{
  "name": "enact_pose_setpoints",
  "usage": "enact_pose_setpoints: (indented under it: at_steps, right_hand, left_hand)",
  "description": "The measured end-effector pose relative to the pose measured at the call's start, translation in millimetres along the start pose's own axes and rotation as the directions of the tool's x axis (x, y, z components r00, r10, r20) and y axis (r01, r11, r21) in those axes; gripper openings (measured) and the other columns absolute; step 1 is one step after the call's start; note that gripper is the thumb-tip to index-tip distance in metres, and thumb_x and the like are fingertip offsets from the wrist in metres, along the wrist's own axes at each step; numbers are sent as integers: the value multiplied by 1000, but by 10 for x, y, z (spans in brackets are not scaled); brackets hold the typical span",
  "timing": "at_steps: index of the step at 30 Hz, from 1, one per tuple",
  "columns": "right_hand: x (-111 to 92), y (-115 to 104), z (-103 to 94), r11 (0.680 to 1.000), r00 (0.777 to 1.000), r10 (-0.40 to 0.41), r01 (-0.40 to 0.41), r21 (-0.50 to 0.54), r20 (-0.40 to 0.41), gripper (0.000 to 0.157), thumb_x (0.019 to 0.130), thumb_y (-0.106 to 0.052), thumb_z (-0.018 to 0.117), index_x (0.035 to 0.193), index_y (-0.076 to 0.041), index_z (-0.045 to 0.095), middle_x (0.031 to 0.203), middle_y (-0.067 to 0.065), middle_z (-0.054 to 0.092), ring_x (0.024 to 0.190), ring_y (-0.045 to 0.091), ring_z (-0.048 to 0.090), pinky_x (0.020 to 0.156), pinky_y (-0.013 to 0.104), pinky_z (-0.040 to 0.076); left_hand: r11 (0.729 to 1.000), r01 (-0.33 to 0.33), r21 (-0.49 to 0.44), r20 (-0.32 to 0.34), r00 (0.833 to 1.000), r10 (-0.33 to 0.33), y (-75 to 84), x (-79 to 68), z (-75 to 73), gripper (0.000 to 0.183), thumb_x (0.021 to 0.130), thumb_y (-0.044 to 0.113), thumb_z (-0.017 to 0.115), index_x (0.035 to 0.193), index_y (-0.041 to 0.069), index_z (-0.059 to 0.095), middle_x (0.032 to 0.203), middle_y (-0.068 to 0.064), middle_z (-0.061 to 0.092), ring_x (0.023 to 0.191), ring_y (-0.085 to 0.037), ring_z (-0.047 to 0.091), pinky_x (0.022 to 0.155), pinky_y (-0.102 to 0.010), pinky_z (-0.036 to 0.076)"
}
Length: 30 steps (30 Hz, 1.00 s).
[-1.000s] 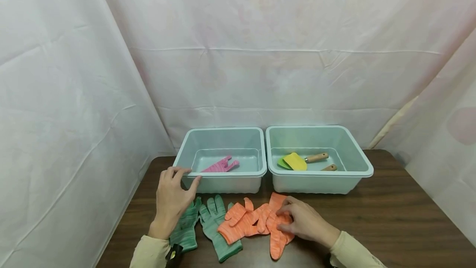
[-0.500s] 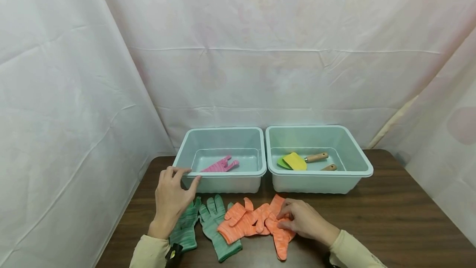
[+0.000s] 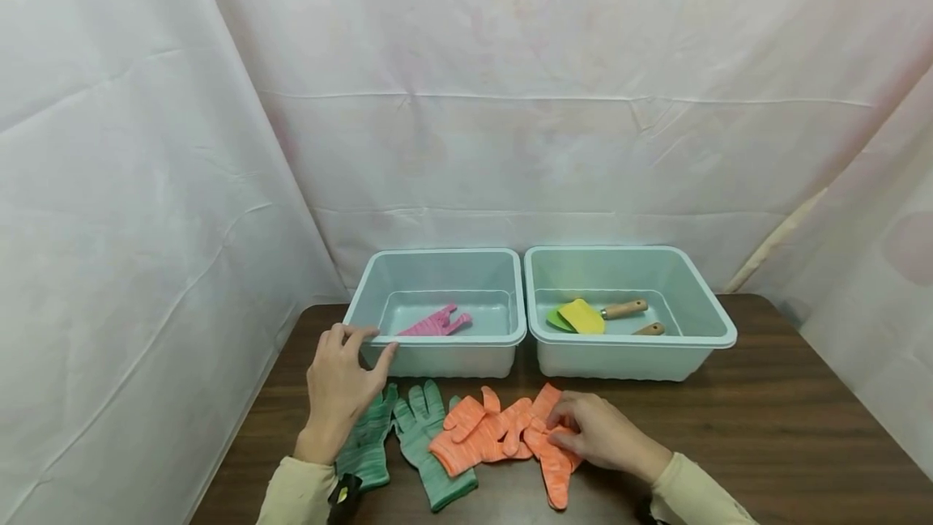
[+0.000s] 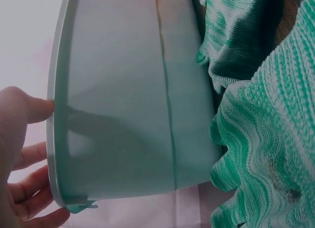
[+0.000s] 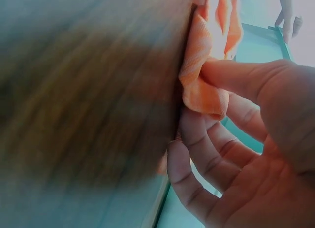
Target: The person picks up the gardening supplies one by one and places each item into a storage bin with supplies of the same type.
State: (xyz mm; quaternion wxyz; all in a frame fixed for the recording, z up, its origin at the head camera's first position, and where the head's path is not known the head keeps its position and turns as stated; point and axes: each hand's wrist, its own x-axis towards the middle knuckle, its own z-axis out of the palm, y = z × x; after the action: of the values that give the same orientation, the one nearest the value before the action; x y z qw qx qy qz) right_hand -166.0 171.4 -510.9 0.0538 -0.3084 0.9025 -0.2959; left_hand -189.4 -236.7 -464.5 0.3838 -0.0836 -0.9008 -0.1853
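Right hand (image 3: pixel 603 434) grip narrow, thumb and fingers pinching an orange glove (image 3: pixel 556 472) on the brown surface (image 3: pixel 743 436), lower right of center in the head view. Left hand (image 3: pixel 338 391) grip is on the rim of the left bin (image 3: pixel 455 341), mid-frame, pink glove (image 3: pixel 436 322) inside. Green gloves (image 3: pixel 426 440) lie lower center.

Bearing surface: one table (image 3: pixel 729 428), dark brown, wood-grained, far corners rounded. Standing on it towards the far edge, as I see it: the left tub (image 3: pixel 446 361) and the right tub (image 3: pixel 619 363), both pale green, upright, just beside each other. Lying in front of these: two green gloves (image 3: pixel 423 452), side by side, and orange gloves (image 3: pixel 477 437), bunched, partly overlapping the nearer green cuff.
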Motion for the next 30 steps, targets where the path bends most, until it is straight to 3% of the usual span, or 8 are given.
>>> enact_pose_setpoints:
  at_steps: [5,18,30]
  right_hand:
    - [-23,10,-25,999,1000,-5,5,41,-12,7,96,-24,82,96,-18,78,88,-15,63,69,-6,50,61,19,45]
    - [-51,-42,-83,996,998,-10,15,88,-63,10,99,-31,79,97,-21,78,89,-17,66,73,-7,53,63,19,48]
    - [-64,-93,-147,996,991,-13,24,82,-130,4,97,-27,80,98,-23,78,88,-18,67,73,-6,54,63,19,48]
  left_hand:
    - [1000,6,-3,5,1000,-6,6,8,-2,39,85,40,89,109,10,81,98,-14,64,87,-35,61,53,-47,51]
    - [1000,8,4,4,1000,-8,-33,-14,-6,39,85,43,88,108,13,81,99,-13,65,87,-35,62,54,-48,52]
    - [1000,-4,1,4,1000,4,-22,10,-10,37,85,41,88,108,12,82,96,-12,63,85,-34,61,52,-45,50]
